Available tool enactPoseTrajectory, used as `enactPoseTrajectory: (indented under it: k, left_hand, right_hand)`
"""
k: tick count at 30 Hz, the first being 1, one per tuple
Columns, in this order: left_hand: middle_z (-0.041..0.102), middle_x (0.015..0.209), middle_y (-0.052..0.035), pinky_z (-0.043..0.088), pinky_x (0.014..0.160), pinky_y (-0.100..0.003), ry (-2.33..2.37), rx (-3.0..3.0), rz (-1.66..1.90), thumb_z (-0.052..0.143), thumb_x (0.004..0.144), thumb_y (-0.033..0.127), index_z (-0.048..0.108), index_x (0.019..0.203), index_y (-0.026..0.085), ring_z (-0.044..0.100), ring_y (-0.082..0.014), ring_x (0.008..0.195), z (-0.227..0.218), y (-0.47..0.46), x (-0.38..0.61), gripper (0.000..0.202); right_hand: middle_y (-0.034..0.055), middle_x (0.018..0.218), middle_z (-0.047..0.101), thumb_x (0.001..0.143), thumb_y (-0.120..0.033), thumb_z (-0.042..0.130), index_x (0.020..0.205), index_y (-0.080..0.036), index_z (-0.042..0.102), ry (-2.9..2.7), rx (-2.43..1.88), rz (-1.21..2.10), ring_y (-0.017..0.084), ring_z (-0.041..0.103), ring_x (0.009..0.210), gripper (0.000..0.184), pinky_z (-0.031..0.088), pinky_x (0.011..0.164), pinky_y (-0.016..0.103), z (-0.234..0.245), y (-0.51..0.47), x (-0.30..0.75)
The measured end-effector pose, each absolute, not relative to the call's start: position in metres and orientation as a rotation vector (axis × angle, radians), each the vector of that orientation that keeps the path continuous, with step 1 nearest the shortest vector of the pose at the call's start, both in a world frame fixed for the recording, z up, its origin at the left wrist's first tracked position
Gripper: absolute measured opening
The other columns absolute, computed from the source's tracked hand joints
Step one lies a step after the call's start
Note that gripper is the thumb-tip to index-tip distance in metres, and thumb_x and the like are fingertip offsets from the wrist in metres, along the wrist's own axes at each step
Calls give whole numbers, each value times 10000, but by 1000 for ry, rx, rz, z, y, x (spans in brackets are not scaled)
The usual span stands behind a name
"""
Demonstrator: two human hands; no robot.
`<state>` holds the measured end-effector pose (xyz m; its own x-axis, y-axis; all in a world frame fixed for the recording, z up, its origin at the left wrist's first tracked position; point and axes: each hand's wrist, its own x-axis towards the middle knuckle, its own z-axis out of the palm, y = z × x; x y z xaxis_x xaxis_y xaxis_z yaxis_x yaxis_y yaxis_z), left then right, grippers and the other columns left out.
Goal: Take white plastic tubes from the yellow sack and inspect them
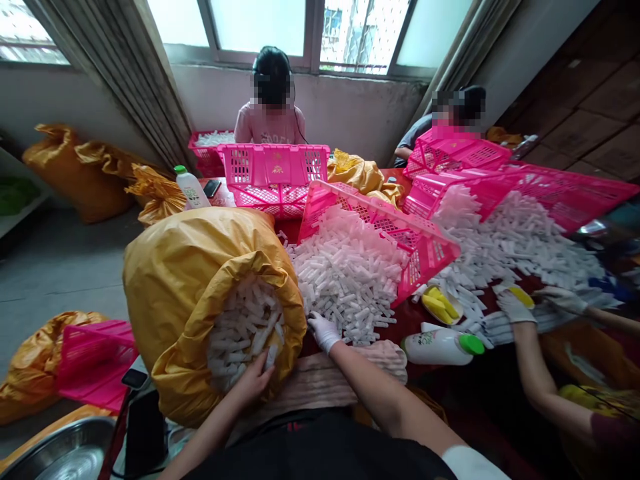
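Far left, on the floor beyond the table's near-left corner, a steel basin (65, 453) and a pink plastic crate (95, 363). At the table's left edge, a bulging yellow woven sack (170, 313), tipped on its side, mouth rolled back and packed with short white plastic tubes (245, 333): a wide, folded-back opening, good for reaching in without snagging the cloth. At that mouth, the bare left hand (255, 380), open, fingers spread against the tubes, no firm grip apparent. Just right of the sack, a loose heap of the same tubes (345, 273) across the dark red table (400, 320), and at the heap's near edge, the white-gloved right hand (323, 331), fingers loosely curled; whether any tube is pinched there, impossible to tell. Behind the heap, a pink crate (380, 233) tilted on its side, open face toward the tubes. Further right, a white bottle with a green cap (440, 347) lying on its side near the near edge, then a co-worker's two gloved hands (515, 307) among more tubes, apart from the sack and well clear of the person's own hands.
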<state>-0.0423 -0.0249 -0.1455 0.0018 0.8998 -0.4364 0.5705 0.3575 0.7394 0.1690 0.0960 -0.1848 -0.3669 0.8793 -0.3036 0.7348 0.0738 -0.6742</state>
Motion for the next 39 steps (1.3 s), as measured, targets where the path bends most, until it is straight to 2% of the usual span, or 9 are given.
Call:
enactPoseTrajectory:
  k: [6, 9, 12, 15, 17, 19, 27, 35, 39]
  left_hand:
    - [542, 1286, -104, 337, 1036, -329, 1453, 1463, 600, 414, 848, 426, 474, 1266, 167, 482, -231, 1195, -93, -40, -33, 496]
    - [554, 1268, -101, 350, 1021, -328, 1323, 1494, 634, 416, 861, 424, 479, 1255, 181, 490, -238, 1175, -69, -40, -20, 467]
    - [586, 1210, -96, 389, 970, -315, 1239, 1462, 704, 471, 838, 444, 503, 1213, 191, 517, -248, 1117, -52, -37, -9, 454]
    - [643, 801, -50, 482, 654, -244, 1110, 1210, 785, 470, 832, 500, 545, 1059, 164, 592, -173, 728, -41, -35, 1, 412]
    - [505, 556, 29, 370, 423, -181, 935, 957, 807, 437, 847, 517, 524, 941, 156, 448, -89, 448, -36, -37, 6, 383]
    - [422, 495, 67, 260, 338, -160, 749, 763, 830, 430, 859, 498, 487, 875, 160, 308, -48, 342, -33, -39, 11, 343]
    - [330, 432, 104, 174, 265, -147, 307, 320, 759, 454, 841, 479, 516, 900, 152, 109, -21, 254, -42, -41, 17, 337]
    - [218, 337, 121, 127, 247, -134, 279, 136, 674, 453, 835, 473, 554, 824, 174, 23, -29, 226, -65, -40, 22, 316]
    - [156, 270, 97, 121, 258, -171, 519, 356, 608, 367, 804, 605, 462, 540, 184, 64, -39, 201, -71, -41, 29, 506]
  right_hand:
    - [54, 894, 658, 821, -350, 485, 1121, -182, 449, -1429, -1260, 1520, 149, 624, 764, 346, 501, 654, 266, -119, 63, 167]
    - [6, 753, 659, 698, -388, 669, 1079, -220, 412, -907, -1016, 1696, 130, 599, 598, 490, 455, 515, 223, -72, 48, 160]
    - [-24, 674, 639, 645, -398, 725, 947, -230, 442, -765, -946, 1771, 112, 571, 532, 447, 422, 468, 202, -40, 34, 149]
    - [-5, 723, 649, 661, -422, 716, 790, -204, 506, -867, -939, 1721, 118, 601, 632, 329, 473, 573, 225, -27, 20, 140]
    - [35, 850, 665, 709, -494, 655, 763, -189, 563, -919, -899, 1673, 145, 619, 789, 324, 492, 727, 267, -23, 11, 137]
    - [63, 915, 666, 745, -576, 572, 808, -185, 607, -893, -865, 1702, 170, 616, 858, 397, 480, 814, 314, -21, 6, 137]
    - [66, 858, 679, 775, -615, 498, 790, -194, 577, -894, -943, 1746, 190, 636, 775, 429, 508, 692, 308, -19, -12, 129]
    - [30, 734, 653, 771, -592, 526, 733, -212, 502, -784, -935, 1782, 171, 617, 689, 383, 520, 697, 334, -44, -17, 136]
    - [79, 905, 659, 790, -566, 520, 754, -195, 578, -965, -936, 1760, 219, 609, 907, 377, 486, 832, 380, -32, -20, 139]
